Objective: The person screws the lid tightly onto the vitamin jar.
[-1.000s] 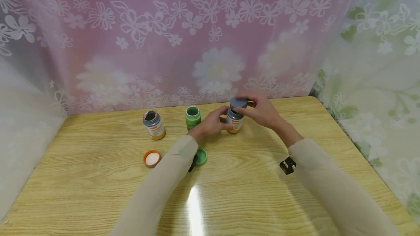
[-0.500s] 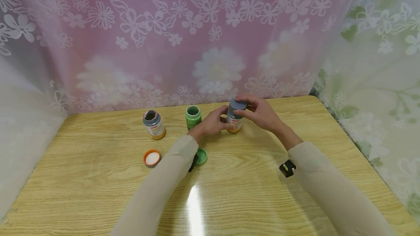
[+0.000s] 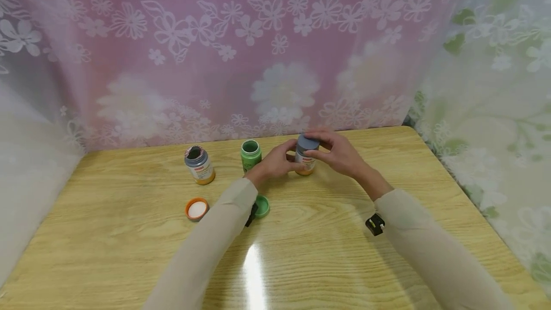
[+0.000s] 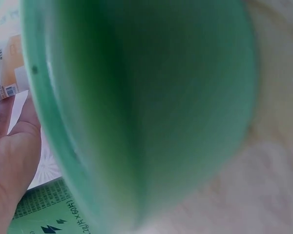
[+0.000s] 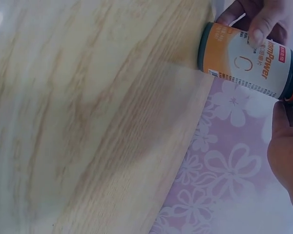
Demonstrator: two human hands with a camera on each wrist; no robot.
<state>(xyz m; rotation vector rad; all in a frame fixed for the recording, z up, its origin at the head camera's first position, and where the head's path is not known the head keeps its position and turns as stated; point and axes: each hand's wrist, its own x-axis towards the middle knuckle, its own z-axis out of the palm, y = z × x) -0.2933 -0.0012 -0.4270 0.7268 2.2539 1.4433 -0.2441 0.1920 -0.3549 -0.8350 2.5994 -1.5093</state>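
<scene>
At the back of the table, my left hand (image 3: 277,160) grips the body of a grey bottle (image 3: 305,161) with a white and orange label. My right hand (image 3: 342,153) pinches the grey cap (image 3: 308,142), which sits on top of that bottle. In the right wrist view the bottle (image 5: 249,61) shows its label, with an orange edge by the cap; the fingers of my right hand (image 5: 286,151) are at the cap end. The left wrist view has a green lid (image 4: 185,97) very close, with my left hand (image 4: 13,161) beyond it.
An uncapped green bottle (image 3: 250,156) stands left of my left hand, and an uncapped grey bottle (image 3: 201,166) farther left. A grey-orange lid (image 3: 197,209) lies upturned in front; the green lid (image 3: 261,206) lies by my left forearm. Floral curtains border the table (image 3: 318,252).
The cap in my right hand has come down onto the bottle, and the right hand has lowered with it. My left hand keeps its grip on the bottle.
</scene>
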